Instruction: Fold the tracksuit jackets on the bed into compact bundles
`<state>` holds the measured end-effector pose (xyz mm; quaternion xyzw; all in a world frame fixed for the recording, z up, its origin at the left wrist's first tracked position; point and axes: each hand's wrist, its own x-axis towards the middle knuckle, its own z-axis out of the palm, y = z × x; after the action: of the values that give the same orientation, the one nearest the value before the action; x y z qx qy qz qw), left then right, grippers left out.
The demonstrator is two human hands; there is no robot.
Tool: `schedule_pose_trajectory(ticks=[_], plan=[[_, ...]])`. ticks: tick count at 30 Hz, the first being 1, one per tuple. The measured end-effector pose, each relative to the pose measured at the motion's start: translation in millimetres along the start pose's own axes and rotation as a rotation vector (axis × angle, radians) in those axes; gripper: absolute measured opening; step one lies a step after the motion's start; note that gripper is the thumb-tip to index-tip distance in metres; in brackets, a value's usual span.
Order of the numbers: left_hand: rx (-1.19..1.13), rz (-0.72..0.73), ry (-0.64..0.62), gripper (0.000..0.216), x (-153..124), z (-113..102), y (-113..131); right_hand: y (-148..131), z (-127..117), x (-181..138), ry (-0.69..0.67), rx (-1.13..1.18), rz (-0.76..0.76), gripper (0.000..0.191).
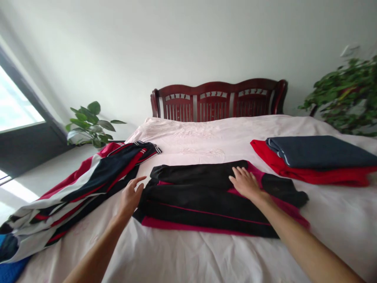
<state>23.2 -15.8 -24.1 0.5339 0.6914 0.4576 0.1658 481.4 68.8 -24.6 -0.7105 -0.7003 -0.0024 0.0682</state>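
Observation:
A black garment with magenta panels [191,196], which looks like a jacket, lies partly folded across the pale pink bedspread [182,259]. My right hand [244,181] rests on its upper right part with the fingers spread. Beside the garment's left end is my left hand [132,194], fingers apart and nothing held. Whether the left hand touches the cloth I cannot tell. To the left lies a navy, red and white striped garment [88,181], loosely spread toward the bed's left edge.
Folded dark blue cloth [321,151] lies on folded red cloth [324,176] at the right. Behind stands a dark wooden slatted bench back [218,100]. Leafy plants stand at the left [91,122] and right [350,94]. Blue cloth [14,269] shows at the lower left corner.

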Motion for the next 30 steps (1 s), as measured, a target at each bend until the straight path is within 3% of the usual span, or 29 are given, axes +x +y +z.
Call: schedule_pose_trajectory(ticks=[5,11,18,25,30], plan=[[-0.079,-0.222,-0.064,0.060,-2,-15,-27,-79,-8,-47,0.207,0.121,-0.370,0.056],[-0.172,-0.344,-0.224,0.056,11,-7,-10,-143,-2,-64,0.148,0.299,-0.424,0.059],[-0.296,-0.549,-0.542,0.059,31,6,9,-159,32,-66,0.120,0.349,-0.436,0.055],[-0.391,-0.537,-0.539,0.039,30,10,18,-156,38,-70,0.149,0.412,-0.436,0.054],[-0.550,-0.675,-0.630,0.042,21,5,28,-167,25,-51,0.202,0.626,-0.314,0.052]])
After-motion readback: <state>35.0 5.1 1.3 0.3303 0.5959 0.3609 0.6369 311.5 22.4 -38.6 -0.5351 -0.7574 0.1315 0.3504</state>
